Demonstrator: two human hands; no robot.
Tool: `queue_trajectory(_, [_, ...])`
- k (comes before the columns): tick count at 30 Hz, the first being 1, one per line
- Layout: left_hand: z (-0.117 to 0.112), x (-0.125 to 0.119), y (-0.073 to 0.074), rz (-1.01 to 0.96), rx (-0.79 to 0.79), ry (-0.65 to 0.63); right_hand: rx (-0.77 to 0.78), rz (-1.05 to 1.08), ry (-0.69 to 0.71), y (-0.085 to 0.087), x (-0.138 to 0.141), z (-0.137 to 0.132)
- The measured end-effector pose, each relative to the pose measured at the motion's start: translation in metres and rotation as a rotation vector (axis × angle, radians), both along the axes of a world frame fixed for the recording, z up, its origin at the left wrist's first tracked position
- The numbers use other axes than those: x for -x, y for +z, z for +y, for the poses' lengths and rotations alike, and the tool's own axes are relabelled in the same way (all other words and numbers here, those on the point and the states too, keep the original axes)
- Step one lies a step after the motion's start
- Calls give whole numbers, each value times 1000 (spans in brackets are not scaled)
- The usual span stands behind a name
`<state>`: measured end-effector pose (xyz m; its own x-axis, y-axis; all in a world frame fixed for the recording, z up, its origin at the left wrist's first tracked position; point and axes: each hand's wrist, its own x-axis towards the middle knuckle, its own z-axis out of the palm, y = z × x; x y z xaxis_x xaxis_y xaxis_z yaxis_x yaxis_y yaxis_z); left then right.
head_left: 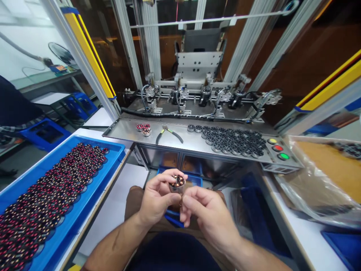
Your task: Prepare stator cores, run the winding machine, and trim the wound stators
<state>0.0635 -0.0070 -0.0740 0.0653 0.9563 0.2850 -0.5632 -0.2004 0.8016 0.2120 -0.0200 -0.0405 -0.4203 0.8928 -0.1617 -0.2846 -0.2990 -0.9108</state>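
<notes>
Over my lap, my left hand [158,194] grips a motor stator [177,182], its copper windings facing up between thumb and fingers. Close against its lower right side is my right hand [203,206], thumb and fingertips pinched together. What the pinch holds, perhaps a thin wire end, is too small to make out. On the metal ledge [129,133] ahead lie pliers [169,133] with green and black handles, jaws away from me. Several wound stators [143,128] in red and copper sit left of the pliers. To their right, bare black stator cores [234,139] stand in rows.
A blue tray [115,148] packed with wound stators is at my left. Behind the ledge stands a winding machine [200,67]. Yellow, red and green buttons [278,148] are at the ledge's right end, beside a plastic-lined box [324,158]. A person [17,105] is at far left.
</notes>
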Motion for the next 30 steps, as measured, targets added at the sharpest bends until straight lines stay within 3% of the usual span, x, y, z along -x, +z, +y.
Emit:
queue_trajectory(3, [2,0,1,-48,83,-34,62,105,-3,-14,9,-1])
queue_trajectory(7, [3,2,1,-76,144,-65,54,183,18,-20,7,2])
queue_trajectory(13, [4,4,0,15,25,-102,16,421,108,-20,2,4])
queue_trajectory(18, [5,6,-3,126,-53,-179,29,429,135,-22,6,5])
queue_trajectory(21, [4,15,-6,187,-5,10,-199,256,-21,-25,-2,8])
queue_trajectory(24, [-4,25,-5,497,-49,233,-666,-85,-235,-26,-13,12])
queue_trajectory(27, [-16,24,4,789,-191,217,-1038,-302,-293,-26,-16,13])
queue_trajectory(30, [-20,18,16,860,-273,181,-1181,-364,-313,-27,-14,13])
